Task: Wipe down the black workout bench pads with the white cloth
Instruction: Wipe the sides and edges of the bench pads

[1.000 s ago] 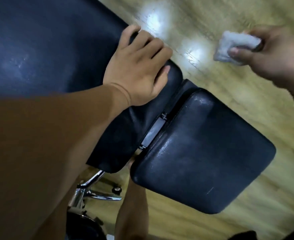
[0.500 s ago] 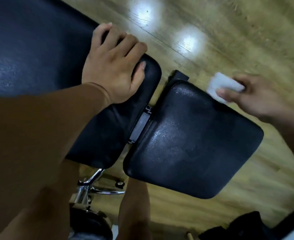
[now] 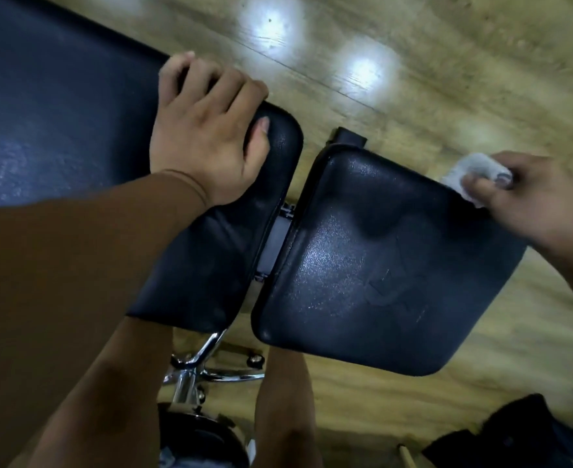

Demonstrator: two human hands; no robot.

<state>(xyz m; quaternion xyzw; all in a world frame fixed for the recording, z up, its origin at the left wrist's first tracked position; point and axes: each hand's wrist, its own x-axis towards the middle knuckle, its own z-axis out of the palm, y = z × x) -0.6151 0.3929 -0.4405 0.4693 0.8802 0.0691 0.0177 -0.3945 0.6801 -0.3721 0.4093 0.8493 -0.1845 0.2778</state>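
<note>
Black vinyl fills the left part of the view: this is the long back pad point(image 3: 59, 113) of the bench, with a dull shine on its surface. A brown sleeve point(image 3: 76, 265) crosses it from the lower left and ends at the left hand point(image 3: 207, 130). This hand holds the end of the pad that is next to the gap. Its four fingers are curled over the far edge, and the thumb lies flat on the top, close to the rounded corner.

Between the two pads there is a narrow gap, where a grey metal bracket point(image 3: 273, 244) joins them. Below the gap, a chrome frame point(image 3: 194, 366) stands on the wooden floor point(image 3: 447, 79), which shows two bright reflections of light farther away.

To the right of the gap is the seat pad point(image 3: 379, 265), also black and glossy, with some faint creases in the surface. At its far right edge is the white cloth point(image 3: 467, 173), bunched together. The right hand point(image 3: 531, 201) grips it with curled fingers and thumb. The cloth lies against the edge of the seat pad, but this area is a little blurred, so real contact is not sure. In the lower right corner a dark bundle point(image 3: 514, 434) lies on the floor.
</note>
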